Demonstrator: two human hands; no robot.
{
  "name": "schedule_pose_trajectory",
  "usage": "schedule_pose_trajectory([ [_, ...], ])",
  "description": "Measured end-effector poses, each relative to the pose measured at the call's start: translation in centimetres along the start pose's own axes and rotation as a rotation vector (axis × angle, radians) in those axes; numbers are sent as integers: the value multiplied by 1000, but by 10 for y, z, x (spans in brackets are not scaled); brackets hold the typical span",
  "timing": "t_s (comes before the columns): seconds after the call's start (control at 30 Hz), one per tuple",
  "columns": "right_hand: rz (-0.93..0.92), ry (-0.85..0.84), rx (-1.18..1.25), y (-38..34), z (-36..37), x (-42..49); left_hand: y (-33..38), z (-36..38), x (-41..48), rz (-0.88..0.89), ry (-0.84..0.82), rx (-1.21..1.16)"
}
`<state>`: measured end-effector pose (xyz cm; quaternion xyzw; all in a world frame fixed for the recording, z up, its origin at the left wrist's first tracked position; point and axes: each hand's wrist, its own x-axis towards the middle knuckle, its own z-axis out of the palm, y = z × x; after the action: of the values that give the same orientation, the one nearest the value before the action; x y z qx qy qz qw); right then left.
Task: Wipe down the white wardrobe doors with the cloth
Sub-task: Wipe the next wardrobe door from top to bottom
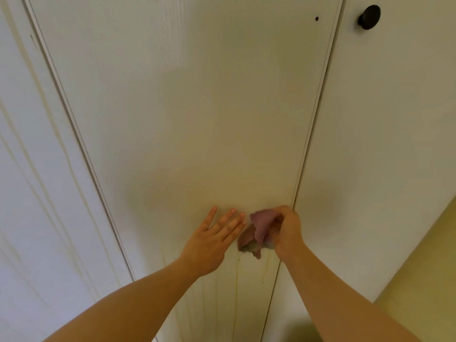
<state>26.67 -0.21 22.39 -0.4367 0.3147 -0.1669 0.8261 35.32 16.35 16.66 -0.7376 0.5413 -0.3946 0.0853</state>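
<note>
A white wardrobe door (187,107) fills the middle of the head view, and a second white door (385,134) stands to its right across a thin vertical gap. My right hand (287,229) grips a bunched purple cloth (259,230) against the lower part of the middle door, close to the gap. Just left of the cloth, my left hand (217,235) lies flat on the same door with its fingers straight and spread. Part of the cloth hangs below my right hand.
A black round knob (369,17) sits high on the right door, and a small dark hole (316,19) marks the middle door near its top right. A white panel (32,193) runs along the left. A yellow wall (424,275) shows at lower right.
</note>
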Motion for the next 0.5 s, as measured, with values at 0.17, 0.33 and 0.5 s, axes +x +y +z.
schedule_pose_trajectory([
  [0.17, -103, 23, 101, -4, 0, -8, -5, -1, 10, -93, 40, 0],
  [0.33, -214, 85, 189, -30, 2, 0, -2, -2, 21, -68, 64, 23],
  [0.5, -150, 134, 35, -10, -4, -8, 3, -4, 21, -1, 105, 55],
])
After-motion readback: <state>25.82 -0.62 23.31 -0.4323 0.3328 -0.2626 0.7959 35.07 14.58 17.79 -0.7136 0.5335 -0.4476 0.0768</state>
